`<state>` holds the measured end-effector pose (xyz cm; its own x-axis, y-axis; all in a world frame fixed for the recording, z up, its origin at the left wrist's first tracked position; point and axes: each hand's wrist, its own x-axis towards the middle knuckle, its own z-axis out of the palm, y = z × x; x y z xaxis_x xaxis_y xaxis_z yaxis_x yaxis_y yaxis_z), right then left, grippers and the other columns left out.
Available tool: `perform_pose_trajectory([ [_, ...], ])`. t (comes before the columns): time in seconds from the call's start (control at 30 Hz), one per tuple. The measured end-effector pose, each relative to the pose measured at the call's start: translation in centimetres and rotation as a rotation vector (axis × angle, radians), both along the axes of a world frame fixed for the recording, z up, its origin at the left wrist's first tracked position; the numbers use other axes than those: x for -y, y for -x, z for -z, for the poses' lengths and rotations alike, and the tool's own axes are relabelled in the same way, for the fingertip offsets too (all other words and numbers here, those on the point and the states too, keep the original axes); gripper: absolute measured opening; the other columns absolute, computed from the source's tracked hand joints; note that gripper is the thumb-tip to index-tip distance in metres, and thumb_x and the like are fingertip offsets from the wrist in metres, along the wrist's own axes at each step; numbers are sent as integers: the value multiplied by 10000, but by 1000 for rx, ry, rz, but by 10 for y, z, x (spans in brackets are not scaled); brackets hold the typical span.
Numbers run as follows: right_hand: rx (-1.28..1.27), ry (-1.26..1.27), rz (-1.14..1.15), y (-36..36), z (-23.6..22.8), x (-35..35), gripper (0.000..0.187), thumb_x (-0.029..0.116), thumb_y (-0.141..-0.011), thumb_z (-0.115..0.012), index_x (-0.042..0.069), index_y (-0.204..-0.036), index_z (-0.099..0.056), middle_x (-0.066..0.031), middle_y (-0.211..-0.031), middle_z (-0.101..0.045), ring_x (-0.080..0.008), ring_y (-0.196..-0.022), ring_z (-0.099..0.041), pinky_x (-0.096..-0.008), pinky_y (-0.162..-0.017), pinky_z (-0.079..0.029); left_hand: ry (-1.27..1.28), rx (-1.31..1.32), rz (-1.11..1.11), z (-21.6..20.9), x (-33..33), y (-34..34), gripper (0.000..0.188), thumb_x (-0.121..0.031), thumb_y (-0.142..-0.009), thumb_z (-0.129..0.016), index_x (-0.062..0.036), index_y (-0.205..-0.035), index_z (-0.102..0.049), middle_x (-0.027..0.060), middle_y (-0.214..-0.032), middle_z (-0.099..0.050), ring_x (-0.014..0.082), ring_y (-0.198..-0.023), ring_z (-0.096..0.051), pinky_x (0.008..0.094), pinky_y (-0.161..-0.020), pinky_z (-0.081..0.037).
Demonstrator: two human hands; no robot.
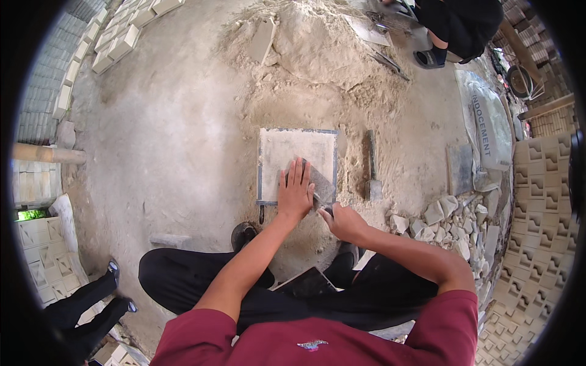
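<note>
A square mould point(259, 177) with a dark metal rim lies on the dusty ground, filled with pale powdery mix point(287, 144). My right hand point(346, 223) is closed round the handle of a trowel point(321, 177), whose grey blade rests flat over the mould's lower right part. My left hand point(296, 194) lies flat with its fingers stretched out, partly on the blade and partly over the mix. It hides part of the trowel. A small dark handle point(262, 213) sticks out from the mould's near left corner.
A hammer-like tool point(373, 174) lies right of the mould. Beyond is a sandy heap point(317, 49). To the right are broken stones point(445, 222), a cement bag point(488, 125) and stacked pale blocks point(531, 238). One person point(464, 27) is at far right, another's legs point(91, 299) at left.
</note>
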<state>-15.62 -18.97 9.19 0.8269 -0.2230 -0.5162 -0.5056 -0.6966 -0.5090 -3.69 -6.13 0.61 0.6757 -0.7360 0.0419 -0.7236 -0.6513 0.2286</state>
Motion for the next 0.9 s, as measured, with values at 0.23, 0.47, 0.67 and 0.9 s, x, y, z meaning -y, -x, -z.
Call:
perform_pose_trajectory([
  [0.23,138,151,3,-80,-1,78,604,494,-976,-456,-60,-833,-648,-307,-762,-641,-488,-789,-643,-531,-721,-520,119,129,12,3,91,-97,607,-372,-996,-405,-84,-1514,-276,124,-1596,-219,267,-1469,-216,508,-1185,-171],
  [0.47,173,-79,26,11,17,29,527,404,-979,-490,-70,-796,-628,-346,-709,-604,-514,-731,-624,-564,-697,-496,25,28,85,15,36,-6,628,-376,-991,-392,-104,-1535,-236,118,-1611,-176,261,-1487,-168,520,-1192,-132],
  [0.67,37,-20,-1,41,18,20,484,439,-980,-486,-18,-926,-634,-318,-807,-640,-502,-788,-628,-551,-747,-497,49,0,73,10,26,18,635,-367,-988,-397,-97,-1537,-228,127,-1611,-169,263,-1490,-160,522,-1194,-114],
  [0.9,249,192,1,-26,34,63,553,466,-975,-482,-29,-808,-662,-289,-773,-641,-483,-755,-630,-534,-686,-504,184,102,91,11,69,-42,612,-370,-991,-406,-92,-1519,-272,114,-1602,-205,253,-1477,-196,521,-1188,-132],
])
